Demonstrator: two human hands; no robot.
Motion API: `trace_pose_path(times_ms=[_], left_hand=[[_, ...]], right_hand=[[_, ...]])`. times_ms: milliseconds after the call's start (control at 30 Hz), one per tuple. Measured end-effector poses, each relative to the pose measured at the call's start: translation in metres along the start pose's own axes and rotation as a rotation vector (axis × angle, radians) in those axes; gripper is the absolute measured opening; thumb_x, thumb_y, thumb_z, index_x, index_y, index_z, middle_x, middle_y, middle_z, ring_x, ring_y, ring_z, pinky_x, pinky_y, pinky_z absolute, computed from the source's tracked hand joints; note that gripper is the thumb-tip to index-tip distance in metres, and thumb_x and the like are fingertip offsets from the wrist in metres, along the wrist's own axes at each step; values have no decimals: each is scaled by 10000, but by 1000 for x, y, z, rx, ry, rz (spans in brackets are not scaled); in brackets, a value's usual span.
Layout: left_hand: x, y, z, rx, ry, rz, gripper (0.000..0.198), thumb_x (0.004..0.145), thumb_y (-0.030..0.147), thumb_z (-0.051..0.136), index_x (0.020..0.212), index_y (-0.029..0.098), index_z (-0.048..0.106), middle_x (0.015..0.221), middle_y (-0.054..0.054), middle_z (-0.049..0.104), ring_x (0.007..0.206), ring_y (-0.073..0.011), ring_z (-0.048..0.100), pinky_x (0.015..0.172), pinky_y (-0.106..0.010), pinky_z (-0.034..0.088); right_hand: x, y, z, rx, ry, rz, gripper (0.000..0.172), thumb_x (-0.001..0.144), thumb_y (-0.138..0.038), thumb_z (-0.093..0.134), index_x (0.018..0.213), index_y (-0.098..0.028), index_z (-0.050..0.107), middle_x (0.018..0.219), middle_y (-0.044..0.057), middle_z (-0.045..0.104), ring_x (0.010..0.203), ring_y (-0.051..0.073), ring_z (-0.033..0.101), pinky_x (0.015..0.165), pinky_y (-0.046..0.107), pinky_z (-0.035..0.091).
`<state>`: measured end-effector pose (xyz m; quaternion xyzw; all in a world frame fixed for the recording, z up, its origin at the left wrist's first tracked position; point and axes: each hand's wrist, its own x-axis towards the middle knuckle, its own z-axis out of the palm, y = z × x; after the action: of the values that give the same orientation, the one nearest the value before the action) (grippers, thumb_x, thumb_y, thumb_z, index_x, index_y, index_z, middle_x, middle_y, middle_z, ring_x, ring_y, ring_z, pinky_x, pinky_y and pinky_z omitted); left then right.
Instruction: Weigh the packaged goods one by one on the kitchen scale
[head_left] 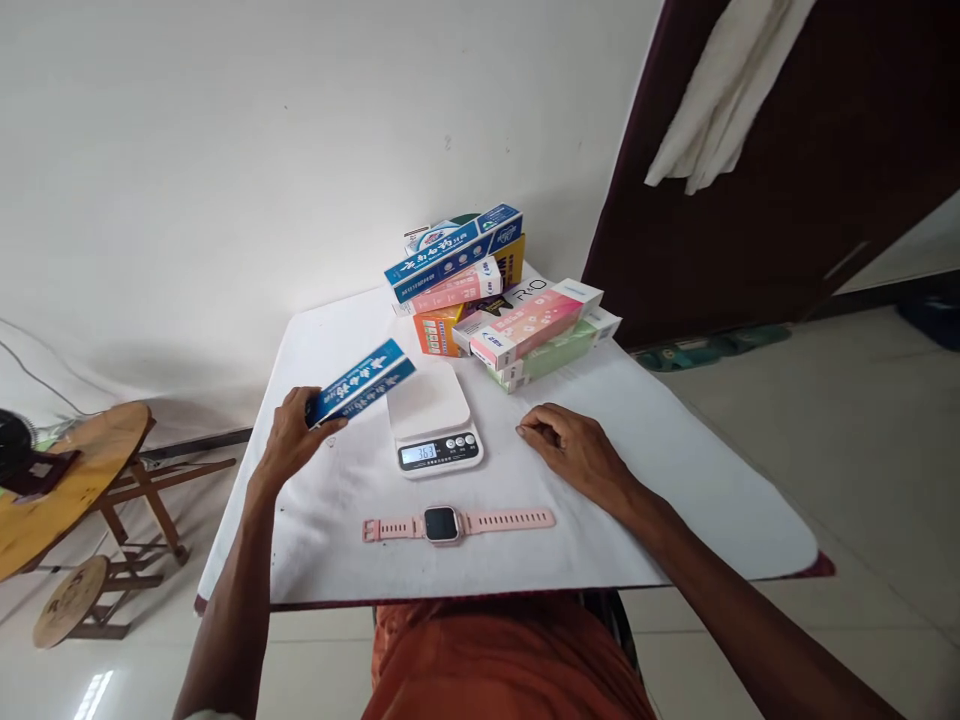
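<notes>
My left hand (292, 437) grips one end of a blue and white toothpaste box (364, 384), tilted up to the right, its far end over the left edge of a white digital scale (431, 400). The lit display appears to read 363. On the white tablecloth right of the scale rests my right hand (574, 447), its fingers curled together; whether they hold anything is hidden. A pink watch (441, 524) lies stretched out in front of the scale. Behind it are piled boxes: a blue one (454, 254) on top, pink ones (536, 322) and a green one (559, 350).
A white wall (300, 150) stands behind the table (675, 480). To the left are a wooden table (112, 440) and a round stool (71, 600). A white cloth (720, 100) hangs before a dark door at the right, with slippers (712, 347) on the floor below.
</notes>
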<state>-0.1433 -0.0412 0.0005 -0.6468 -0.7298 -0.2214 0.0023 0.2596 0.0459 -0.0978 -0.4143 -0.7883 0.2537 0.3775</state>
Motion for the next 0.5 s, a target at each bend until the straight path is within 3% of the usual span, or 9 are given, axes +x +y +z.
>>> trace_pose_path(times_ms=[100, 200, 333, 433, 500], left_hand=[[-3, 42, 12, 10, -73, 152, 436, 877, 539, 720, 1182, 250, 606, 1117, -60, 667, 1029, -272, 638, 923, -432, 484], [4, 67, 31, 26, -128, 235, 400, 918, 510, 691, 1192, 236, 589, 1105, -67, 663, 1028, -274, 624, 933, -450, 460], [15, 76, 45, 36, -168, 252, 401, 942, 508, 662, 1214, 223, 589, 1111, -85, 664, 1033, -288, 613, 937, -478, 454], [19, 75, 39, -31, -166, 249, 515, 895, 557, 711, 1285, 240, 595, 1177, -99, 670, 1115, -315, 613, 984, -516, 453], [20, 70, 32, -165, -91, 220, 590, 866, 589, 735, 1334, 259, 591, 1258, -104, 662, 1190, -316, 614, 1022, -512, 461]], right_hand=[[0, -1, -1, -3, 4, -6, 183, 923, -308, 538, 757, -242, 577, 768, 27, 666, 645, 177, 591, 651, 309, 461], [-1, -1, -2, 9, 3, -12, 176, 928, -303, 538, 770, -239, 582, 772, 27, 666, 658, 176, 604, 659, 306, 465], [-1, 0, -2, 20, 2, -8, 173, 944, -314, 530, 799, -237, 585, 790, 36, 676, 685, 181, 622, 677, 308, 474], [-1, 1, -1, 9, 0, -12, 177, 942, -307, 528, 787, -236, 576, 782, 35, 667, 689, 182, 619, 684, 310, 473], [-1, 1, -1, 5, 0, -12, 178, 939, -307, 529, 782, -235, 575, 781, 35, 665, 688, 182, 617, 685, 310, 474]])
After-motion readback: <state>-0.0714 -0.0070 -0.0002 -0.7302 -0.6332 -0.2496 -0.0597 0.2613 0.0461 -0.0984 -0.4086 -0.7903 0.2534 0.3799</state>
